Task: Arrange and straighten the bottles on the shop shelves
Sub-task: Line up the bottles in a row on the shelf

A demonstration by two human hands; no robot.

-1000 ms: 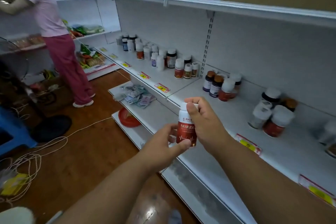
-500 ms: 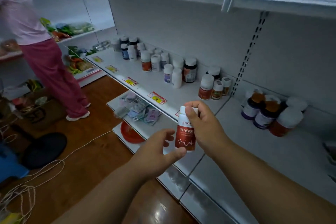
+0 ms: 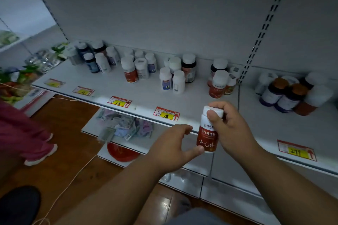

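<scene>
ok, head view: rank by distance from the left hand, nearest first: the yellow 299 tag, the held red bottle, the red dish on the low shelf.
1. held red bottle: right beside the left hand, thumb touching it.
2. red dish: lower shelf, to its left.
3. 299 tag: shelf edge, far right, past the right hand.

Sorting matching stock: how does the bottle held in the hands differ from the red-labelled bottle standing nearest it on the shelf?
The held bottle is off the shelf, gripped by the right hand with the left hand touching its base; the shelf bottle stands among others. The held bottle's label faces the camera and is sharp; the shelf bottle's is blurred. Both have white caps, white shoulders and red labels with a white wavy line.
</scene>
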